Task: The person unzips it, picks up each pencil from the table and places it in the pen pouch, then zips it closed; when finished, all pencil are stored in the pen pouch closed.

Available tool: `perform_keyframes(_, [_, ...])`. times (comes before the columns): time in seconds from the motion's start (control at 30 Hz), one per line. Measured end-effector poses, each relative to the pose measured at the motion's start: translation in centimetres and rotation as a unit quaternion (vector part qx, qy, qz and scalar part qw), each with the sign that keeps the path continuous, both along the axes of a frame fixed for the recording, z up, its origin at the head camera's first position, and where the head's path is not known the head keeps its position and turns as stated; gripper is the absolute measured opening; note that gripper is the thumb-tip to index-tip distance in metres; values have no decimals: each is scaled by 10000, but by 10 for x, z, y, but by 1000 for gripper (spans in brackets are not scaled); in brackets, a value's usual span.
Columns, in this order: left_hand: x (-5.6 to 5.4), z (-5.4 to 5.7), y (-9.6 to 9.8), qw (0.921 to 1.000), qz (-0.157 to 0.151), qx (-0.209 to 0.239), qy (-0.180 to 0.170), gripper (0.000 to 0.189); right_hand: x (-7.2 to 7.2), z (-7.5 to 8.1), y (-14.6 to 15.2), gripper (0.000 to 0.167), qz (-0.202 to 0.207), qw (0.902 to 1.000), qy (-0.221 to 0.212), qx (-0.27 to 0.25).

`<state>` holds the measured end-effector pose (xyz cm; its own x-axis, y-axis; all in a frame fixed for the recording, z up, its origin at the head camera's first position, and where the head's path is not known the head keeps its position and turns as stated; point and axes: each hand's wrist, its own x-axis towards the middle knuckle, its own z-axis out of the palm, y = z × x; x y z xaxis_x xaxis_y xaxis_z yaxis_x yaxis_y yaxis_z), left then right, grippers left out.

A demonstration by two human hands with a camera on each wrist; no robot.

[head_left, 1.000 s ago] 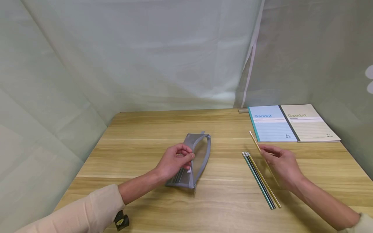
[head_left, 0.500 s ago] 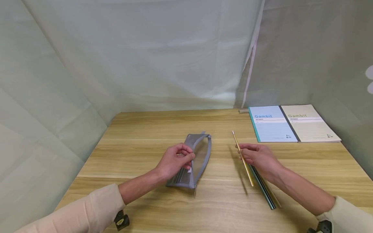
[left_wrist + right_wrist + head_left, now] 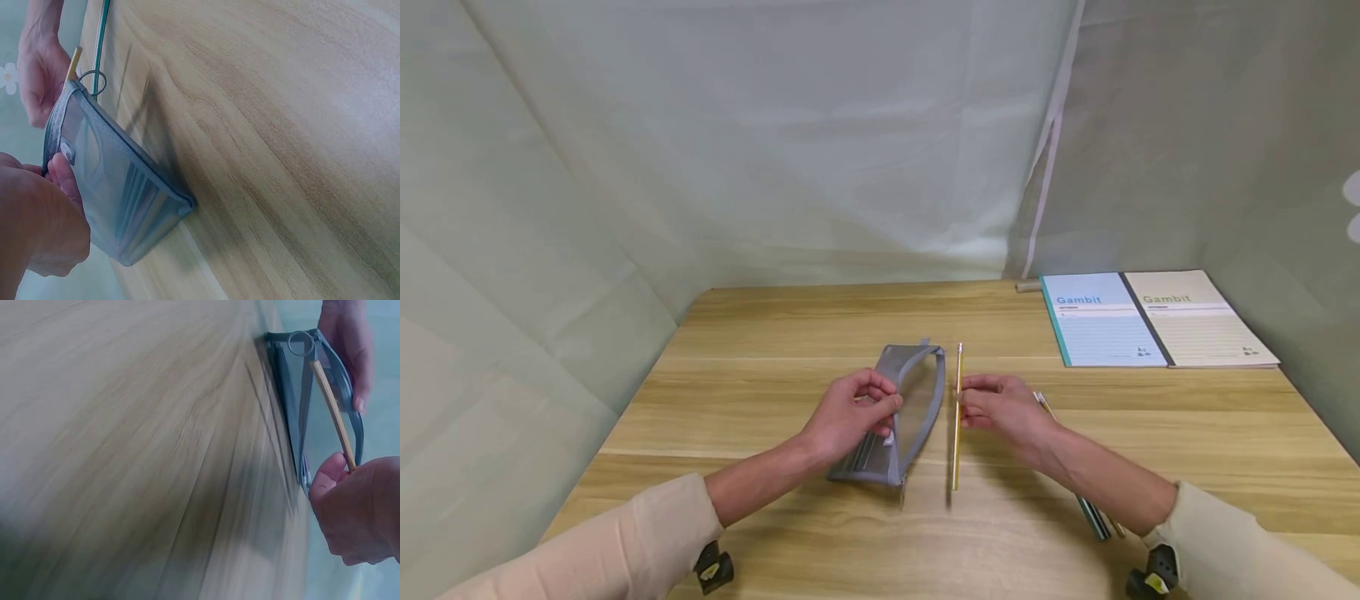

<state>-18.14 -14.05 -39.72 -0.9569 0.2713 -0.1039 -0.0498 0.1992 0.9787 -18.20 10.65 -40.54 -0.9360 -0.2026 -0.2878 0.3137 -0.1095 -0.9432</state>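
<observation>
My left hand (image 3: 856, 412) pinches the zipper edge of a grey mesh pencil case (image 3: 889, 367), which gapes open toward the right. Through its sheer side in the left wrist view, several pencils (image 3: 132, 194) show inside the case. My right hand (image 3: 1011, 414) pinches a yellow pencil (image 3: 957, 450) by its middle, just right of the case's mouth. That pencil is held above the table, its shadow falling below. In the right wrist view the pencil (image 3: 334, 412) overlaps the open mouth, near the zipper's ring (image 3: 301, 343).
More pencils (image 3: 1093, 518) lie on the wooden table (image 3: 760, 333) under my right forearm, partly hidden by it. Two Gambit notebooks, a blue one (image 3: 1101, 333) and a beige one (image 3: 1198, 329), lie at the back right. Pale curtains (image 3: 850, 150) surround the table.
My right hand has carried the yellow pencil leftward from beside the other pencils to the case's mouth, turning it nearly straight front to back. My left hand and the case have stayed put.
</observation>
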Motion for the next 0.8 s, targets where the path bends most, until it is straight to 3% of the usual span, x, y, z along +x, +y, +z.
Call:
perform_keyframes(0.3, [0, 0, 0, 10000, 35, -44, -5, 13, -12, -9, -24, 33, -455, 9987, 104, -198])
perform_keyframes(0.8, [-1, 0, 0, 9999, 50, -126, -57, 15, -16, -12, -37, 33, -887, 9955, 114, -299])
